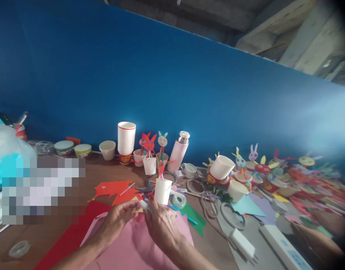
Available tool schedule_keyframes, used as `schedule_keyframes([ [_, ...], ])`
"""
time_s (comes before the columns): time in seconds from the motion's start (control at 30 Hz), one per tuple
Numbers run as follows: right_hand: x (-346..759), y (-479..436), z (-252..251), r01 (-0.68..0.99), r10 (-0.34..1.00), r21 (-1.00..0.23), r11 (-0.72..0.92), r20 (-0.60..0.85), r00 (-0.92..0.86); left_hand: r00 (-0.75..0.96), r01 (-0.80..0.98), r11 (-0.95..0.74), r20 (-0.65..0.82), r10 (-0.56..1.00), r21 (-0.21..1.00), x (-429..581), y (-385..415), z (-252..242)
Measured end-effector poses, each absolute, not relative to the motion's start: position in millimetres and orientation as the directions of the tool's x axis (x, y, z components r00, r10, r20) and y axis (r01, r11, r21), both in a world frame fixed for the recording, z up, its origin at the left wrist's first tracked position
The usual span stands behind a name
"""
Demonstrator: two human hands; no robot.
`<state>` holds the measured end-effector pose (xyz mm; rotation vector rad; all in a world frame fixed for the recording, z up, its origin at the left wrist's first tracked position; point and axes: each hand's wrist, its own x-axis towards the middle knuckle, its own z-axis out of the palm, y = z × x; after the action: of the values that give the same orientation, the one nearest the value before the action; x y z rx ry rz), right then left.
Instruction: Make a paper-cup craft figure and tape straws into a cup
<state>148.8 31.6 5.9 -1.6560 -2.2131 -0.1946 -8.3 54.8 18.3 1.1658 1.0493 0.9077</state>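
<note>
Left grip (124, 214), right grip (164, 222): nearly closed around small white piece (144, 205).

Lower centre of the frame: my left hand (122, 214) and right hand (163, 221), both bare; forearms (89, 242) likewise bare.

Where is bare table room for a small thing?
Brown wooden table shows bare between the leftmost white paper cup and jagged orange paper, also between the round clear lid and red paper. Crowded: rabbit-faced paper cups, right side.
</note>
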Motion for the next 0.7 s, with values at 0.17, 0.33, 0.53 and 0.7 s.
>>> schedule_keyframes([
  [0.17,149,29,8,0.949,0.927,-0.169,0.267,0.313,-0.205,0.247,0.043,0.168,-0.174,0.953,0.985,-10,56,18],
  [0.33,147,28,14,0.950,0.937,-0.166,0.264,0.278,-0.212,0.299,0.021,0.131,-0.132,0.945,0.991,-12,60,9],
  [0.53,147,29,8,0.946,0.918,-0.121,0.299,0.308,-0.251,0.327,0.081,0.084,-0.106,0.939,0.993,-10,60,11],
  [0.7,147,28,5,0.952,0.911,-0.083,0.294,0.327,-0.253,0.322,0.108,0.063,-0.095,0.942,0.992,-11,58,12],
])
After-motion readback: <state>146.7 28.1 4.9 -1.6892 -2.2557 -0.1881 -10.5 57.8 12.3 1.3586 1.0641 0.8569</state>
